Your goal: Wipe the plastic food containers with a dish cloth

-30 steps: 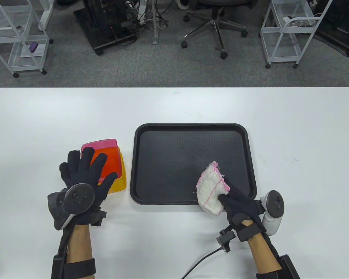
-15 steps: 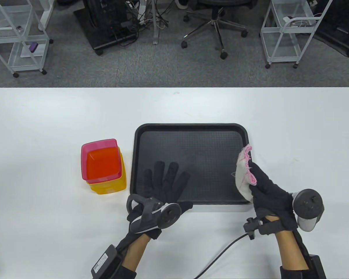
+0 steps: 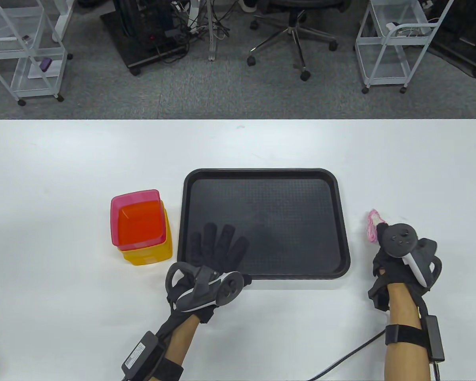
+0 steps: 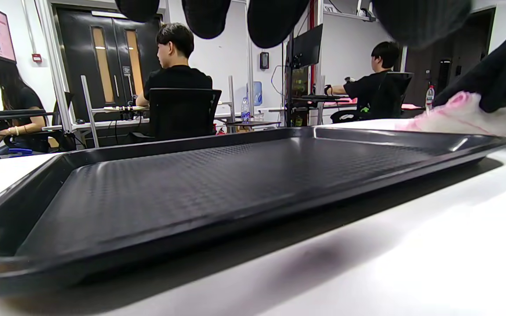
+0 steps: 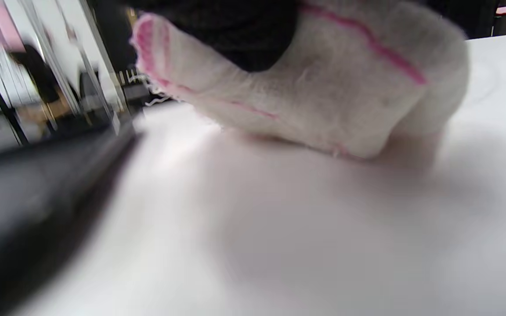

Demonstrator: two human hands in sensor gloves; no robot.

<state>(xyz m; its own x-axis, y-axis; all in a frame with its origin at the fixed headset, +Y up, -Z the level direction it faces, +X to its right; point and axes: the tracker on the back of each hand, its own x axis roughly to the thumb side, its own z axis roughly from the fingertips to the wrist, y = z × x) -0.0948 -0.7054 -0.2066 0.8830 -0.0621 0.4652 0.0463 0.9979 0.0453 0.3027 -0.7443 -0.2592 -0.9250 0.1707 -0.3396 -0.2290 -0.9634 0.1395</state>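
Dish cloth [image 3: 372, 225]: mostly hidden under right hand [image 3: 396, 260], on table [image 3: 261, 143] right of tray [image 3: 343, 222].
Right hand: fingers clutch cloth.
Left hand [image 3: 212, 266]: fingers [image 3: 222, 242] spread over tray's near-left corner.
Containers [image 3: 141, 226]: stacked, left of tray.

tray [image 3: 261, 174]: middle of the table [image 3: 63, 158]
containers [image 3: 141, 226]: nested, just left of the tray
left hand [image 3: 218, 254]: over the tray's near left corner
right hand [image 3: 392, 262]: right of the tray
cloth [image 3: 373, 224]: under the right hand, on the table
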